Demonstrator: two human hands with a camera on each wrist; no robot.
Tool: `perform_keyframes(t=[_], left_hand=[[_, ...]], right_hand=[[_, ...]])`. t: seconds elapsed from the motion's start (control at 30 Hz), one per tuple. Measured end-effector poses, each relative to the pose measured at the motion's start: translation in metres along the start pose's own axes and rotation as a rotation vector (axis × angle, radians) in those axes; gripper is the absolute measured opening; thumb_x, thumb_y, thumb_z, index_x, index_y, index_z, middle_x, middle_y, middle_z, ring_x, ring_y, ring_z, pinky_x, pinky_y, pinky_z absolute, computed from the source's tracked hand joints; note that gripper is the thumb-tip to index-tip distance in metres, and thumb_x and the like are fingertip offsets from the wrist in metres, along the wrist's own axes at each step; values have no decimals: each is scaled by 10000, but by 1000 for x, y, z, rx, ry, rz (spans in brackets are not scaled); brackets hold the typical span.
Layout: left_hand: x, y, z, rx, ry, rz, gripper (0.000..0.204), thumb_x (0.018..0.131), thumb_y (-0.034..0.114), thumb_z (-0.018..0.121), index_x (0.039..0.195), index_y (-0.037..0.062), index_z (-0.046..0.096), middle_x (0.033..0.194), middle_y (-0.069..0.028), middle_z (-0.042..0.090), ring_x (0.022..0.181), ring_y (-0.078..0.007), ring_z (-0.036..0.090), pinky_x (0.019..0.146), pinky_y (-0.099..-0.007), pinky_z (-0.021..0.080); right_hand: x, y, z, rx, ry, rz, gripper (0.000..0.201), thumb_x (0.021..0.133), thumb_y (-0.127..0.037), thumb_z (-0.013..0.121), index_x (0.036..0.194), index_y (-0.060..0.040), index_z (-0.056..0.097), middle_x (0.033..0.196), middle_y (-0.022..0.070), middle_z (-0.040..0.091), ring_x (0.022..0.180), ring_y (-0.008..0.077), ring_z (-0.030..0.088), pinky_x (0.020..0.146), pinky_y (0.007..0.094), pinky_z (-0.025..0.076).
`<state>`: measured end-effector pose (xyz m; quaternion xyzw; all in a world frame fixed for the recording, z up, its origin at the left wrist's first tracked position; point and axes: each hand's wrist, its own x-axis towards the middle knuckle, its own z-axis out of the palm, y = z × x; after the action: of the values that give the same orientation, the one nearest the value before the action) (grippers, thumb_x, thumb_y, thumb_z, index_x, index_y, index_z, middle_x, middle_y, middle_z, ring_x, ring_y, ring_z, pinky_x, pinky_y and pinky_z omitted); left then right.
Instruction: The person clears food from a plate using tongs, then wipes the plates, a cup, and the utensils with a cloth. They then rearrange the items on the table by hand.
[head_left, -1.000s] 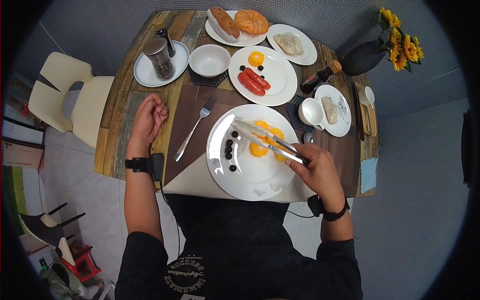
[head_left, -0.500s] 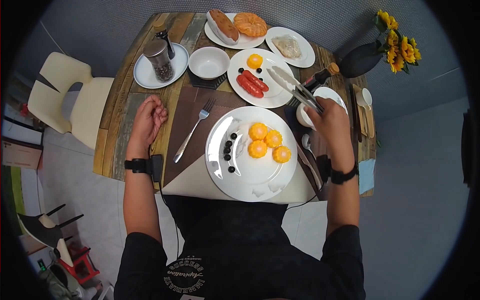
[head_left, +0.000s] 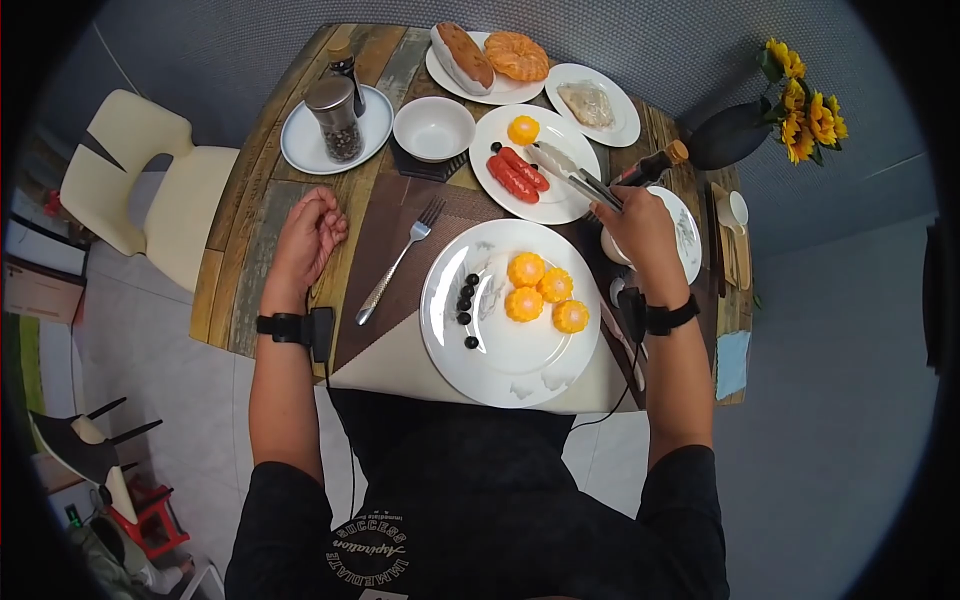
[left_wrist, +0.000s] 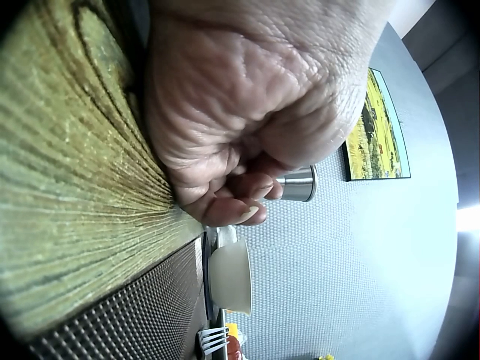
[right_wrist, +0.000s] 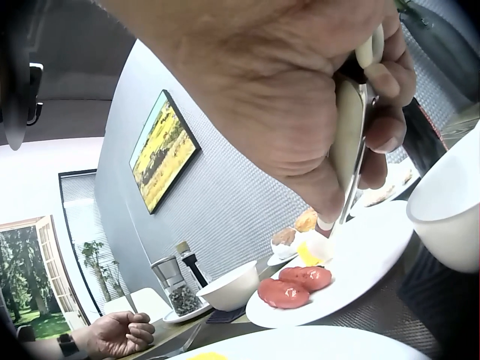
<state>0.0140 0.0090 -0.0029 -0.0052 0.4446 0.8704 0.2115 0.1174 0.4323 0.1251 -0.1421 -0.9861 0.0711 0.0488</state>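
My right hand (head_left: 640, 235) grips a pair of metal tongs (head_left: 575, 175), their tips over the far white plate (head_left: 572, 205) beside two red sausages (head_left: 516, 175). A yellow scalloped piece (head_left: 523, 129) with a pale centre also lies on that plate. My left hand (head_left: 313, 235) rests on the wooden table at the left, its fingers loosely curled round nothing. In front of me, the large white plate (head_left: 510, 375) bears several yellow scalloped pieces (head_left: 526, 270) at its right and a row of small black balls (head_left: 466, 305) at its left.
A fork (head_left: 400, 260) lies left of the large plate. Behind it stand a white bowl (head_left: 434, 128) and a pepper grinder (head_left: 338, 120) on a plate. Breads (head_left: 516, 57) sit at the back. A dark bottle (head_left: 650, 168) and white cup (head_left: 612, 250) flank my right hand.
My right hand has carried the tongs from over the large plate away to the right, then leftward over the sausage plate. The left hand stays on the table.
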Motion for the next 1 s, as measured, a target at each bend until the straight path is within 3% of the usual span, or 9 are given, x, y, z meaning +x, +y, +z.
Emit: perform_keyframes(t=[0.3,0.47,0.57,0.67,0.7,0.9,1.0], left_hand=[[1,-1,1,19,6,-3,100,1014,79,455,926,90,502,746,5,463,699,-119,505,613,-226,452],[0,0,2,23,-3,-7,104,1017,83,454,925,91,503,743,8,462,699,-117,505,613,-227,454],[0,1,2,26,0,-3,94,985,53,444,923,69,512,742,4,464,698,-124,504,631,-233,464],[0,0,2,39,-6,0,108,1020,88,450,924,87,498,742,9,455,698,-113,500,613,-224,453],[-1,0,3,40,-7,1,108,1022,89,448,925,86,496,743,9,453,698,-112,499,613,-224,453],[0,1,1,38,-9,4,103,1006,78,444,923,79,504,745,6,456,700,-117,505,618,-226,459],[0,0,2,26,-5,4,98,987,62,446,917,73,514,744,2,462,701,-124,510,620,-231,460]], right_hand=[[-32,5,-21,146,104,-66,376,847,-292,777,1056,20,753,845,250,713,809,400,706,744,442,560],[-87,-9,-32,423,-78,-23,348,828,-213,800,1064,36,739,904,228,724,813,395,703,741,422,556],[-112,-18,-30,316,-100,-190,314,833,-209,799,1055,7,749,971,203,721,829,378,701,732,424,549],[-128,-24,-22,353,-191,-177,331,834,-233,801,1059,4,748,940,200,715,817,382,695,725,434,546],[-133,-22,-15,366,-171,-197,338,835,-199,804,1084,18,732,875,200,681,781,368,671,708,410,516],[-141,-23,-18,386,-215,-137,371,839,-203,808,1122,20,718,866,178,678,741,339,648,694,393,505],[-142,-21,-19,460,-161,-123,371,832,-234,810,1106,4,734,849,191,677,735,374,656,677,423,510]])
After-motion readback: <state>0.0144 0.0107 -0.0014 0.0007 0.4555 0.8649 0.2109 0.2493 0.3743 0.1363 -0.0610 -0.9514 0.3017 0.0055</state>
